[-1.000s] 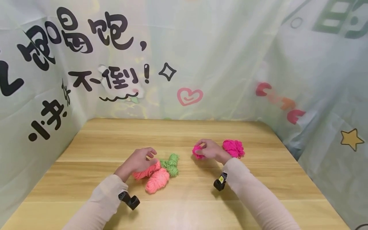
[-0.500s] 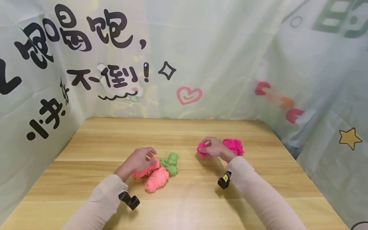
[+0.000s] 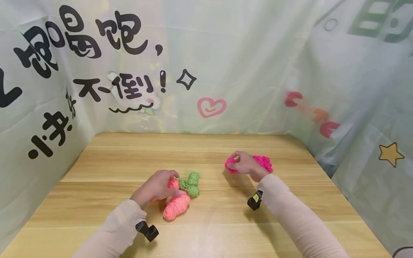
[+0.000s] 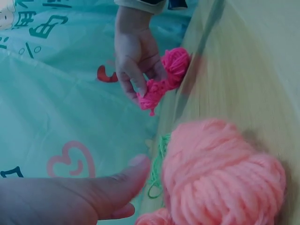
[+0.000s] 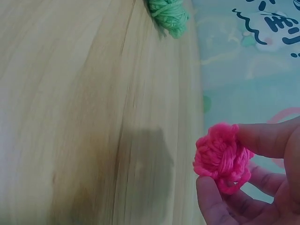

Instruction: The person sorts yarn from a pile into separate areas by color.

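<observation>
My right hand (image 3: 245, 163) pinches a small hot-pink yarn bundle (image 5: 220, 152) between thumb and fingers, held above the wooden table. Just behind that hand, a larger hot-pink yarn skein (image 3: 265, 163) lies partly hidden. My left hand (image 3: 159, 184) reaches over a salmon yarn skein (image 3: 173, 183), covering much of it, with the fingers loosely bent and the thumb apart. A second salmon skein (image 3: 176, 206) lies in front, near the thumb, and fills the lower right of the left wrist view. Beside them is a green yarn bundle (image 3: 193, 184).
The wooden table (image 3: 219, 229) is enclosed by printed cloth (image 3: 251, 71) at the back and both sides. A black wrist camera (image 3: 146, 231) sticks out from the left cuff, another black wrist camera (image 3: 255, 201) from the right.
My right hand has carried the small pink bundle a little right and back, toward the larger pink skein. My left hand has lowered its thumb toward the front salmon skein and shifted slightly right.
</observation>
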